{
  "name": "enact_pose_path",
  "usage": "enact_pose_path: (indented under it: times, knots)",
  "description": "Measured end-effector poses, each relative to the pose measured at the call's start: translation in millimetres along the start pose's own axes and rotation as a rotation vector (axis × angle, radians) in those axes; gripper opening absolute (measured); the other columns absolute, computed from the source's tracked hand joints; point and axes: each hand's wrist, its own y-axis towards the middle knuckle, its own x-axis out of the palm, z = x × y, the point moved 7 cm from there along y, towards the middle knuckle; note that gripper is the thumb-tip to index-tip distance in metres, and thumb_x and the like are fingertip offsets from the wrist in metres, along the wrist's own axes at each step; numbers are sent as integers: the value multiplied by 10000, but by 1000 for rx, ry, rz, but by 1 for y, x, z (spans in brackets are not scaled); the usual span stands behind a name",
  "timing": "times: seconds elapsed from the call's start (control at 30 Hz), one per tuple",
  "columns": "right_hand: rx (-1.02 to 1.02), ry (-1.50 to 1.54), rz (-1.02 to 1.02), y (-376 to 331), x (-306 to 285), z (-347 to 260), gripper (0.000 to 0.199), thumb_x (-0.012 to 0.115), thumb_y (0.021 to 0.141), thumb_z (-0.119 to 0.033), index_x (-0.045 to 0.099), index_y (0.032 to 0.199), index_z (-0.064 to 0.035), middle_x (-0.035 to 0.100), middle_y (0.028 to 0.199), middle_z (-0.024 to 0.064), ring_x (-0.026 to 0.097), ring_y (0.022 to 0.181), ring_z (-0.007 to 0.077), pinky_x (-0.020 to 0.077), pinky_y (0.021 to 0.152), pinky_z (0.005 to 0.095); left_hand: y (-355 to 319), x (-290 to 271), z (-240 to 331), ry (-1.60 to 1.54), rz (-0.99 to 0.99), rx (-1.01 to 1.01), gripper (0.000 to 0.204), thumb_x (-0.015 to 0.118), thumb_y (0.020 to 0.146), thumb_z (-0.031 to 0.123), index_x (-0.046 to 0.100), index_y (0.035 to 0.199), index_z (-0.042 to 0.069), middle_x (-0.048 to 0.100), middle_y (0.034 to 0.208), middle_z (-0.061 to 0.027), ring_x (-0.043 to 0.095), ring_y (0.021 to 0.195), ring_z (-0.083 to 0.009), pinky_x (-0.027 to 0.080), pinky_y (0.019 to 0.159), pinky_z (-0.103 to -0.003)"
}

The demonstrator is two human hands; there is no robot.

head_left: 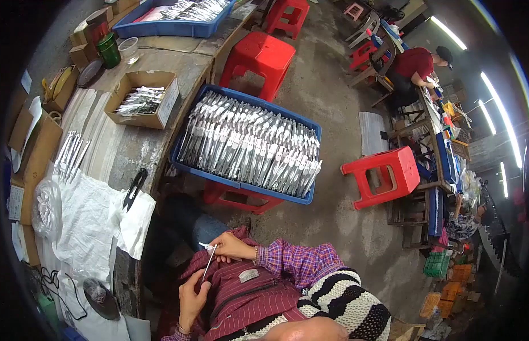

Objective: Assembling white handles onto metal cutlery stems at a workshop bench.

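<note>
So the biggest thing here is the worktable (156,59), its long right edge running down beside the person's seat. Next comes a blue tray (276,194) propped on a red stool (242,199), packed with rows of pens (247,139), its left edge right up beside the table. A white cloth (88,213) covers the table's lower part, reaching the right edge, and an open cardboard box (169,101) of loose pens sits nearer the tray, by that same edge. Then the hands, both over the maroon apron (236,298): the right hand (235,248) is farther from the body, the left hand (192,296) lower and closer in. Between them is a slim stick (210,263), held up above the lap (no surface under it), long axis slanting from the left fingertips up and slightly right to the right ones. Left thumb and fingers are pinched narrow on its lower end; the right fingers are bunched tight at the upper end, so that's the nearer hand to the small white piece (206,246) poking out leftward there. The stick looks thin, straight and pale, darker low down; whether it's joined to the white piece, can't tell.
</note>
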Motion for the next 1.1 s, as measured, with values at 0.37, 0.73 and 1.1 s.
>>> enact_pose_path:
  times: [0.37, 0.73, 1.1]
  knots:
    - [-26, 38, 24, -6, -1, -14, 245, 577, 828, -126, 670, 979, 45, 649, 625, 100, 598, 459, 114, 498, 409, 243, 1, -3, 17, 25, -5, -12, 321, 629, 784, 103, 605, 1082, -12, 665, 901, -181, 661, 762, -224, 493, 686, -304]
    - [-21, 56, 14, -4, -1, -11, 241, 569, 802, -91, 672, 979, 36, 649, 636, 97, 596, 463, 108, 489, 394, 240, 2, -1, 10, 38, 37, 73, 327, 643, 773, 100, 605, 1078, -10, 663, 837, -168, 630, 663, -186, 484, 628, -291]
    - [-2, 50, 8, -2, -1, -8, 244, 579, 821, -114, 673, 1000, 23, 645, 629, 88, 593, 463, 105, 484, 392, 236, 3, 1, 6, 23, 14, 46, 331, 646, 775, 99, 604, 1085, -8, 654, 955, -209, 664, 872, -306, 503, 736, -338]
